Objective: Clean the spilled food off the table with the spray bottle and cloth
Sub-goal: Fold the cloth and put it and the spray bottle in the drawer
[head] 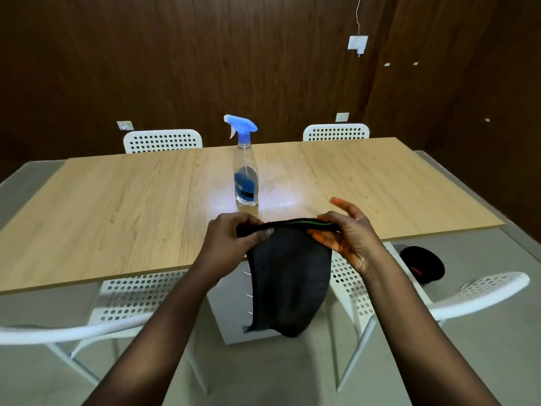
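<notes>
Two hands raised over table (117, 200) edge, left hand (231, 241) and right hand (348, 235) pinching dark cloth (289, 282) taut, spray bottle (245, 171) beyond

**Count around the table**

One clear plastic spray bottle with a blue trigger head (245, 171) stands beyond the hands. One dark grey cloth (288, 285) hangs between two bare hands, left hand (231, 241) and right hand (349, 232). Four white perforated chairs: two beyond the hands (162, 141) (336, 132), two below them (123, 306) (456, 294). One light wooden table (117, 206).

dark grey cloth (288, 276), green-striped edge
</notes>
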